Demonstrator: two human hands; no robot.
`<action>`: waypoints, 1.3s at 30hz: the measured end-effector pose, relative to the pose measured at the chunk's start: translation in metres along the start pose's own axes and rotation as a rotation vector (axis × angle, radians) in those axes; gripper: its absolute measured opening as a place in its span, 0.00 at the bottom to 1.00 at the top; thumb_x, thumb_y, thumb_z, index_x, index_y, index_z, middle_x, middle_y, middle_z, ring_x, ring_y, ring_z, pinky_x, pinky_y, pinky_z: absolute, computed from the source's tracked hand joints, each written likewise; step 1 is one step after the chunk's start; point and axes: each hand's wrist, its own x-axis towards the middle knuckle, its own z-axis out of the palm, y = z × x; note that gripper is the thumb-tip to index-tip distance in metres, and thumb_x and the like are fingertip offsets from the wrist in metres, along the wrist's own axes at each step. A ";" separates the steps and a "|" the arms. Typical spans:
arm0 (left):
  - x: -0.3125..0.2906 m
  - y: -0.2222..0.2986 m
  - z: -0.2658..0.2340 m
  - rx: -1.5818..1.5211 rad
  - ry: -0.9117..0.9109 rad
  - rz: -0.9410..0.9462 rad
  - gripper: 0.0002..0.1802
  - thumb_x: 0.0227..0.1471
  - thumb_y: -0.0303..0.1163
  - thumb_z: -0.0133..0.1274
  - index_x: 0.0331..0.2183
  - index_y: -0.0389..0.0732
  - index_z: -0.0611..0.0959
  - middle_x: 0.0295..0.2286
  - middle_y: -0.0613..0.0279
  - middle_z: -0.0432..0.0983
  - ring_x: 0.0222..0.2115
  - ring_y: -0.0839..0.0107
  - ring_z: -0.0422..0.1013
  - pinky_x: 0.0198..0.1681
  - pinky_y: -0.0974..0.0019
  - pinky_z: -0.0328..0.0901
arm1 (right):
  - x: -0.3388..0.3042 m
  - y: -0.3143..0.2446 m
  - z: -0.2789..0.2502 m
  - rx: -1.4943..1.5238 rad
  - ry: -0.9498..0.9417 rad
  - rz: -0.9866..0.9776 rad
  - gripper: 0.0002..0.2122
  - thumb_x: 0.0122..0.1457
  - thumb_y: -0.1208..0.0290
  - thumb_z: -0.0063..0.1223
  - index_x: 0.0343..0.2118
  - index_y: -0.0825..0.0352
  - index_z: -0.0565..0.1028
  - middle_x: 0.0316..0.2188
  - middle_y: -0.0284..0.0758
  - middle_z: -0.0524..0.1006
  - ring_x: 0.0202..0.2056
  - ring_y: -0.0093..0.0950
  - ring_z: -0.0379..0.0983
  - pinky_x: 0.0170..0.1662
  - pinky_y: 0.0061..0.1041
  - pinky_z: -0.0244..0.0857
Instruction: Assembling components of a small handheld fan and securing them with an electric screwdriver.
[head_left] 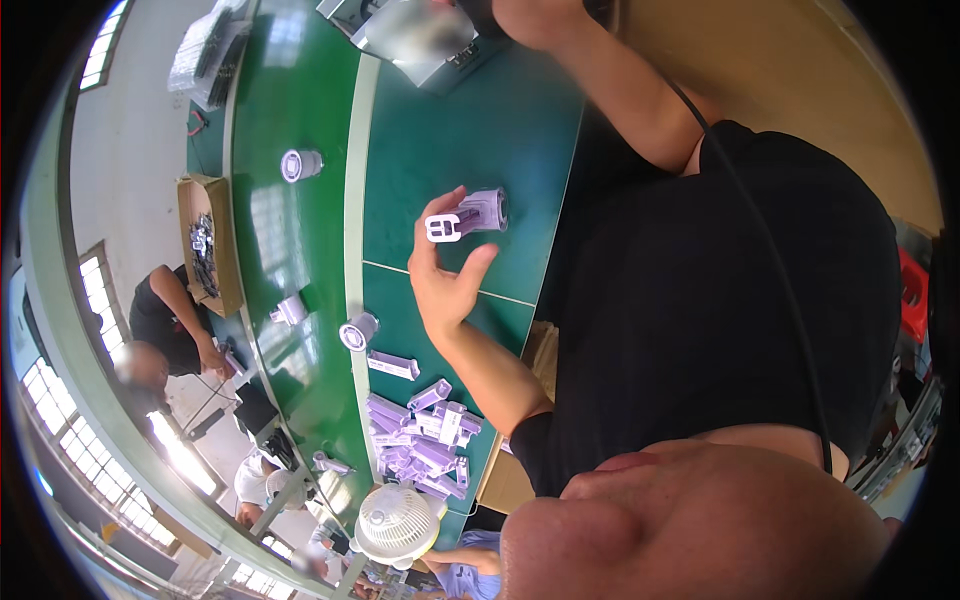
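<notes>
My left hand [448, 282] reaches over the green tabletop with its thumb stretched away from its fingers. Its fingers lie along the side of a lavender handheld device housing [487, 210]. This piece has a round barrel and a white-rimmed end that points up; whether the fingertips touch it, I cannot tell. At the top edge my right hand [538, 20] is partly cut off, closed around a dark object [485, 14] too hidden to name. Beside that hand stands a grey-white box-like device [420, 45], its top blurred.
A heap of lavender housing parts [425, 440] lies near a white domed fan [395, 525]. Lavender barrels [300, 165] sit along the green conveyor belt [290, 230]. Across it, a co-worker [172, 315] handles a part beside a cardboard box [208, 245] of small pieces. A black cable [770, 250] crosses my shirt.
</notes>
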 end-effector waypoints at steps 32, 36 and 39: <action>0.018 -0.013 0.036 -0.455 0.293 -0.126 0.33 0.66 0.52 0.40 0.53 0.32 0.81 0.43 0.52 0.84 0.44 0.67 0.73 0.53 0.64 0.63 | 0.051 -0.133 0.104 0.246 -0.117 0.207 0.44 0.62 0.22 0.27 0.35 0.69 0.77 0.19 0.33 0.74 0.15 0.20 0.70 0.20 0.19 0.66; 0.020 -0.010 0.040 -0.451 0.291 -0.141 0.33 0.66 0.52 0.40 0.53 0.33 0.81 0.43 0.54 0.84 0.43 0.69 0.73 0.50 0.66 0.64 | 0.060 -0.156 0.107 0.355 -0.164 0.417 0.46 0.59 0.20 0.30 0.34 0.72 0.77 0.18 0.35 0.73 0.15 0.20 0.70 0.19 0.19 0.66; 0.022 -0.010 0.041 -0.468 0.285 -0.137 0.33 0.66 0.52 0.40 0.53 0.33 0.81 0.43 0.55 0.83 0.43 0.69 0.73 0.49 0.66 0.64 | 0.056 -0.141 0.114 0.448 -0.276 0.373 0.46 0.59 0.21 0.32 0.34 0.72 0.77 0.18 0.34 0.73 0.15 0.20 0.71 0.19 0.20 0.65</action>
